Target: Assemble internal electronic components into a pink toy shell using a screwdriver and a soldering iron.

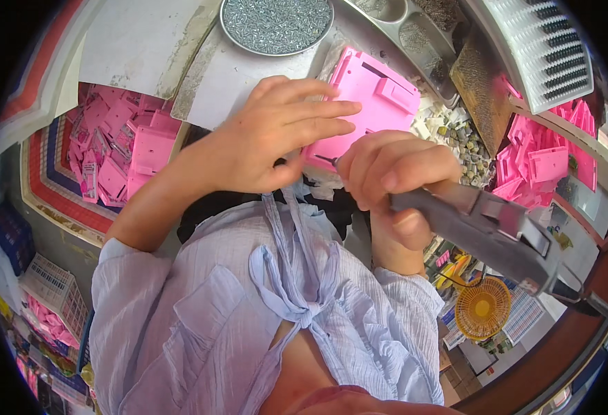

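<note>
My left hand (276,135) lies spread over the near left edge of a flat pink plastic panel (373,104), fingers stretched across its smooth face and thumb tucked under, pinning it; the panel is squarish, with moulded ribs and a raised rectangular block toward its far right corner; my right hand (397,183) is curled tight around the grey metal handle of a power screwdriver (490,232), whose thin dark tip meets the panel's near edge, just right of my left thumb; the tool's body runs off to the near right. Far off sits a round metal dish (276,24) heaped with small silvery screws; to its right a grey divided tray (414,34) holds more small parts; to the left a bin (120,149) is piled with loose pink plastic pieces, and more pink pieces (539,162) are stacked at the right, beside a heap of small pale bits (459,135).
</note>
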Available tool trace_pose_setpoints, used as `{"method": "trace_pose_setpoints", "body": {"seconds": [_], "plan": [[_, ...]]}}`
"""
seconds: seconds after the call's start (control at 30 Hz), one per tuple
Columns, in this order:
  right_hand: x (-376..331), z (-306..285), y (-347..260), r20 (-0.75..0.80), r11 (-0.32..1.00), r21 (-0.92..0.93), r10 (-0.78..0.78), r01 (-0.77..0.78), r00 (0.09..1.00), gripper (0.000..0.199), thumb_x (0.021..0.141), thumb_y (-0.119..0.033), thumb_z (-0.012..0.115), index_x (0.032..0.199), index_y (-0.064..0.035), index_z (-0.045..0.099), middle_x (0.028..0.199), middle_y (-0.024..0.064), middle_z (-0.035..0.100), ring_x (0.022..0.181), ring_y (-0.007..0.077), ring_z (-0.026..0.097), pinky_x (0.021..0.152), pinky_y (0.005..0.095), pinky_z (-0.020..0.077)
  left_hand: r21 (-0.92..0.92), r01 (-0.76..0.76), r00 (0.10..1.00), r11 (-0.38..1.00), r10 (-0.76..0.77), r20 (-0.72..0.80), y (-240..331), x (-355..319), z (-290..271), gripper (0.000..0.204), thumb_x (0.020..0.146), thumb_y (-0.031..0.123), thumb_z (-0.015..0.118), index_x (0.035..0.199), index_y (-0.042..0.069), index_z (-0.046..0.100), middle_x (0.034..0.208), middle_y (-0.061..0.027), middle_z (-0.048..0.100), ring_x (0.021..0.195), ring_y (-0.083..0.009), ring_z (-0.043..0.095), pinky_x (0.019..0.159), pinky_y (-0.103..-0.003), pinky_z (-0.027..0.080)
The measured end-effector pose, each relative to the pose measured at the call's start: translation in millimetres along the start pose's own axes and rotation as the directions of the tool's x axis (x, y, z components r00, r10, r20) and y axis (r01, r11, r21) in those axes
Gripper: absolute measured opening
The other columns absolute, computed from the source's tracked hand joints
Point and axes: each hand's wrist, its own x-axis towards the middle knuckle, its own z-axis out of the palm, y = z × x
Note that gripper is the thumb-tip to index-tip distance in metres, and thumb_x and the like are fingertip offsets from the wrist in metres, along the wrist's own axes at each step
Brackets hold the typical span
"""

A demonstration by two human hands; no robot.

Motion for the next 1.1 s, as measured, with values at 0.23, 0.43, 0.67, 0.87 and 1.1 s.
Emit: {"method": "trace_pose_setpoints", "body": {"seconds": [0.23, 0.43, 0.67, 0.87, 1.1], "plan": [[-10.1, 10.7, 19.2, 0.106, 0.978, -0.189, -0.073, 0.092, 0.992, 0.021, 0.09, -0.017, 0.072, 0.093, -0.0034, 0.055, 0.059, 0.0048, 0.054, 0.047, 0.0199, 0.052, 0.047, 0.0348, 0.0465, 0.222, 0.0, 0.993, 0.975, -0.027, 0.119, -8.9, -3.5, 8.8, 0.036, 0.079, 0.002, 0.065, 0.112, 0.016, 0.075, 0.137, 0.0054, 0.066, 0.136, -0.0226, 0.051, 0.11, -0.053, 0.026], [-9.6, 6.8, 38.3, 0.231, 0.958, -0.199, -0.157, 0.204, 0.96, 0.019, 0.086, -0.012, 0.072, 0.091, -0.0019, 0.057, 0.059, 0.0063, 0.056, 0.046, 0.0222, 0.053, 0.048, 0.0356, 0.0483, 0.25, 0.036, 0.996, 0.967, -0.056, 0.072, -8.8, -10.9, 15.2, 0.031, 0.081, 0.009, 0.068, 0.11, 0.017, 0.076, 0.134, 0.0054, 0.068, 0.128, -0.022, 0.054, 0.111, -0.054, 0.025], [-13.7, -60.7, -42.1, -0.062, 0.962, -0.08, -0.266, 0.261, 0.962, 0.038, 0.096, -0.028, 0.069, 0.116, 0.001, 0.054, 0.062, 0.0038, 0.053, 0.051, 0.0163, 0.05, 0.051, 0.0346, 0.0436, 0.207, -0.065, 0.993, 0.976, 0.044, 0.105, 8.5, 22.8, 23.1, 0.034, 0.08, 0.004, 0.065, 0.112, 0.007, 0.073, 0.127, -0.005, 0.069, 0.12, -0.0289, 0.057, 0.104, -0.046, 0.04], [-29.3, -111.9, -39.3, -0.195, 0.948, -0.253, -0.244, 0.192, 0.95, 0.036, 0.095, -0.025, 0.06, 0.121, -0.0002, 0.054, 0.059, 0.0012, 0.044, 0.054, 0.0168, 0.046, 0.056, 0.0384, 0.0459, 0.233, -0.19, 0.977, 0.954, 0.16, 0.141, 9.0, 57.3, 67.6, 0.035, 0.077, 0.003, 0.069, 0.112, 0.004, 0.071, 0.131, -0.0085, 0.066, 0.118, -0.0318, 0.059, 0.1, -0.045, 0.048], [-27.5, -119.7, -19.7, -0.26, 0.955, -0.216, -0.257, 0.204, 0.931, 0.029, 0.093, -0.017, 0.062, 0.113, 0.003, 0.052, 0.061, 0.003, 0.046, 0.055, 0.0156, 0.046, 0.056, 0.0364, 0.045, 0.263, -0.157, 0.979, 0.952, 0.116, 0.165, 12.9, 59.1, 68.0, 0.035, 0.078, 0.006, 0.072, 0.112, 0.007, 0.071, 0.127, -0.0074, 0.068, 0.116, -0.0321, 0.06, 0.1, -0.045, 0.047]]}}
